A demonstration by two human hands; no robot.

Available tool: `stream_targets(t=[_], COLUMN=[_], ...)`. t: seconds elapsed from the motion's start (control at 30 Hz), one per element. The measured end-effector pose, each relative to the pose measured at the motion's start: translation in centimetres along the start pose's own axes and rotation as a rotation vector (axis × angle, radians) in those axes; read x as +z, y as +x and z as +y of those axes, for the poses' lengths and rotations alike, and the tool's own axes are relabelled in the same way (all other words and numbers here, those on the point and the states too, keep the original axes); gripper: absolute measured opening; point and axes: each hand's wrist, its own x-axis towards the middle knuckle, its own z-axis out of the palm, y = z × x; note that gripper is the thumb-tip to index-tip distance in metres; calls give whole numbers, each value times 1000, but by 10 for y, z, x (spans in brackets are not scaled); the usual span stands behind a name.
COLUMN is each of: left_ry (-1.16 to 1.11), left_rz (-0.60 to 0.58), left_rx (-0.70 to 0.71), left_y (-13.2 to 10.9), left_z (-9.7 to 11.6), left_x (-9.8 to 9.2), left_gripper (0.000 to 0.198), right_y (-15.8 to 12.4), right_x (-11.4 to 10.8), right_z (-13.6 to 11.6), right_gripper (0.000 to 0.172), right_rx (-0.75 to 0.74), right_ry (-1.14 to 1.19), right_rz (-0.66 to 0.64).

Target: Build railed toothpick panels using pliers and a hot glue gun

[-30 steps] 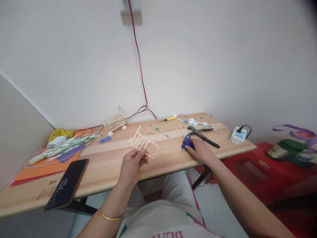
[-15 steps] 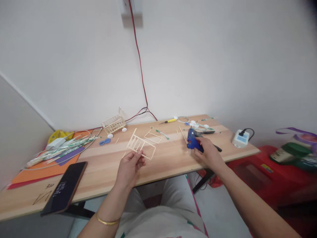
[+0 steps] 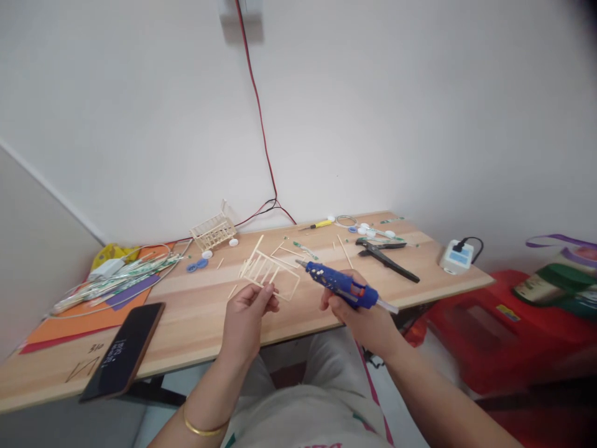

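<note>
Between the thumb and fingers of my left hand (image 3: 249, 314) is a small frame of thin wooden sticks (image 3: 268, 267), tilted above the table. My right hand (image 3: 361, 314) grips a blue glue gun (image 3: 340, 283) by its handle, with a clear glue stick (image 3: 388, 306) coming out of the back. Its nozzle points left and is close to the frame's right corner; whether they touch I cannot tell. Behind the frame, loose thin sticks (image 3: 291, 251) lie on the table. A wooden stick cart (image 3: 212, 233) with white wheels stands at the back left.
Black cutters (image 3: 389, 261) lie right of the glue gun. A yellow-handled knife (image 3: 319, 224) and white wheels (image 3: 368, 231) lie behind. A phone (image 3: 124, 351), orange paper (image 3: 69, 330) and bagged sticks (image 3: 116, 283) occupy the left. A white plug adapter (image 3: 456, 257) sits at the table's right edge.
My right hand has lifted the glue gun from beside the cutters and brought it left, turning its nozzle to the wooden frame. The left hand and frame have shifted slightly.
</note>
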Motion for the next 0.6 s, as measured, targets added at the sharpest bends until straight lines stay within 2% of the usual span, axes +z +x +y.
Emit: stream_targets(t=[0.13,0.6], left_ry=[58,155], left_rz=[16,43], left_rx=[45,94], left_y=[-3,-10], left_z=[3,10], left_x=[-1,2], left_gripper=[23,24], right_y=[2,9], right_x=[6,10], right_z=[-6,-4], right_gripper=[18,18], right_rx=[-30,-20], right_ry=[-81,-162], right_rz=[-132,-152])
